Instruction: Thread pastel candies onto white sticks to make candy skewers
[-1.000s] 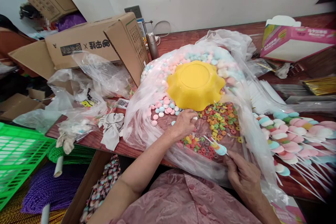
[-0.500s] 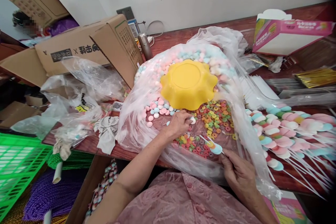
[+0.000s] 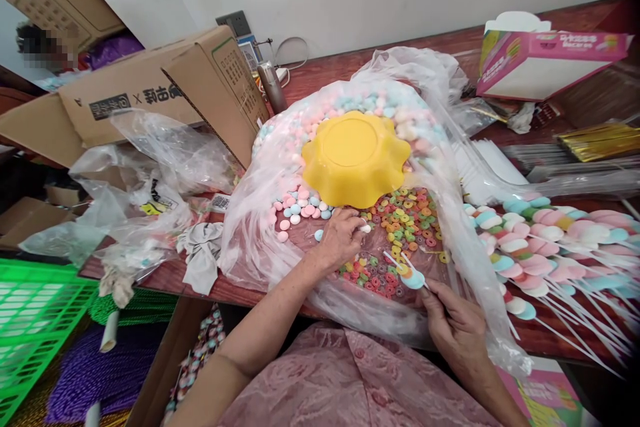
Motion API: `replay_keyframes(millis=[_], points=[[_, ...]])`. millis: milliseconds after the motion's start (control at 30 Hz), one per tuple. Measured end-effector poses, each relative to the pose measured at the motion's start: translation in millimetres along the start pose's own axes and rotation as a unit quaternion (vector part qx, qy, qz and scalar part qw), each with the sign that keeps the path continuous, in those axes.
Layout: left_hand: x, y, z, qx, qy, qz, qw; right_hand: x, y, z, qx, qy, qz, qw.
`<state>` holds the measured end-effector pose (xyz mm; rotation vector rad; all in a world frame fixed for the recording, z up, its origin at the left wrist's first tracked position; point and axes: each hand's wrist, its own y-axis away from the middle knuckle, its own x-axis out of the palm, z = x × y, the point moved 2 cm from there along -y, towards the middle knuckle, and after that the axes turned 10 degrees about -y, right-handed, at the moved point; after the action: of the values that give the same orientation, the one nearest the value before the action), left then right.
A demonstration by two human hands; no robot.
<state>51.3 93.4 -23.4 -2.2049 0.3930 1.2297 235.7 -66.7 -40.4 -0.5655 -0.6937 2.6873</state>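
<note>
My left hand point(image 3: 341, 237) pinches a small white candy over the clear plastic sheet point(image 3: 260, 213), between the loose pastel disc candies point(image 3: 299, 207) and the coloured ring candies point(image 3: 405, 217). My right hand point(image 3: 453, 328) grips a thin white stick point(image 3: 400, 263) carrying a blue disc candy point(image 3: 414, 279) and a ring, its tip over the rings. An upturned yellow scalloped bowl point(image 3: 354, 157) rests on the heap of pastel candies behind.
Several finished candy skewers point(image 3: 545, 247) lie at the right. A cardboard box point(image 3: 165, 90) and crumpled plastic bags point(image 3: 150, 173) sit left, a pink box point(image 3: 550, 60) at the back right, a green crate point(image 3: 35, 313) at lower left. Another person is partly seen far left.
My left hand has shifted slightly towards me with the white candy. My right hand and its stick stay almost in place. The view has drifted a little.
</note>
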Motion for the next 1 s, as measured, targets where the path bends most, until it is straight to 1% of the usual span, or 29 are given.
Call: replay_keyframes(millis=[100,233,333,400,533,633,700,800,867,933,1000], points=[[0.3,-3.3,1.8,-0.006,0.041,0.009,0.999,0.2,-2.4,3.4,0.017,-0.01,0.004,1.0],[-2.6,-1.6,-1.1,-0.026,0.077,0.011,0.997,-0.8,-3.5,4.3,0.01,-0.018,-0.004,1.0],[-2.2,2.4,-1.7,-0.056,0.088,0.014,0.994,-1.0,-1.8,1.4,0.008,-0.013,-0.001,1.0],[-0.6,4.4,-1.6,-0.063,0.082,0.028,0.994,-0.5,-0.3,-1.2,0.011,0.004,-0.001,1.0],[0.0,6.6,-3.7,-0.054,0.039,0.06,0.996,3.1,-0.6,-3.4,-0.002,0.068,-0.01,0.998],[-3.6,8.6,-10.6,-0.02,0.01,0.07,0.997,6.4,-3.4,-2.7,-0.024,0.102,-0.006,0.994],[-5.7,10.6,-16.2,0.008,-0.004,0.083,0.997,7.6,-5.0,-2.8,-0.024,0.112,-0.001,0.993],[-5.2,12.9,-21.2,0.026,-0.018,0.097,0.995,7.3,-5.4,-3.9,-0.007,0.114,-0.005,0.993],[-2.9,13.1,-22.1,0.028,-0.014,0.098,0.995,6.8,-5.1,-4.7,0.01,0.108,-0.004,0.994],[-1.2,12.3,-22.5,0.025,0.007,0.087,0.996,6.0,-4.8,-4.6,0.018,0.097,-0.003,0.995],[-2.2,11.4,-23.1,0.001,0.061,0.065,0.996,4.8,-4.8,-3.0,0.009,0.087,-0.01,0.996]])
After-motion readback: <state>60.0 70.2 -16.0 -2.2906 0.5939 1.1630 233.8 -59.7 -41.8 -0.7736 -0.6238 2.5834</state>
